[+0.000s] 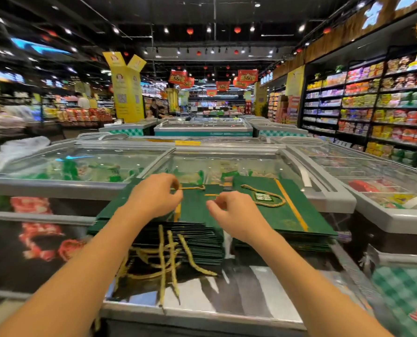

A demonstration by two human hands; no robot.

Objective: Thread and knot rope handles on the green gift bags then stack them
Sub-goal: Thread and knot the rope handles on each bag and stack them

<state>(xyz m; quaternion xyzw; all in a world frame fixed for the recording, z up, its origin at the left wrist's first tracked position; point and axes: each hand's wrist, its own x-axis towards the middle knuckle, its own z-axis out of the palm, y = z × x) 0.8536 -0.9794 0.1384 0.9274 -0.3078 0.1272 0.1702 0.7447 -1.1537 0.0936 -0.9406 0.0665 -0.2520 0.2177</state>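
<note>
A stack of flat green gift bags [193, 210] lies on a freezer lid in front of me. My left hand [155, 194] rests on the top bag and pinches a gold rope handle [193, 188] that runs across the bag's top edge. My right hand [229, 212] hovers over the same bag with fingers curled, and I cannot tell if it grips anything. To the right lies a second pile of green bags [290, 215] with a finished gold rope loop [268, 198] on top. Several loose gold ropes [168, 254] hang over the near edge of the left stack.
Glass-topped chest freezers [86, 164] surround the bags on the left, the far side and the right. A white plastic bag [20, 147] lies at the far left. Stocked shelves [385, 105] line the right aisle. People stand far off on the left.
</note>
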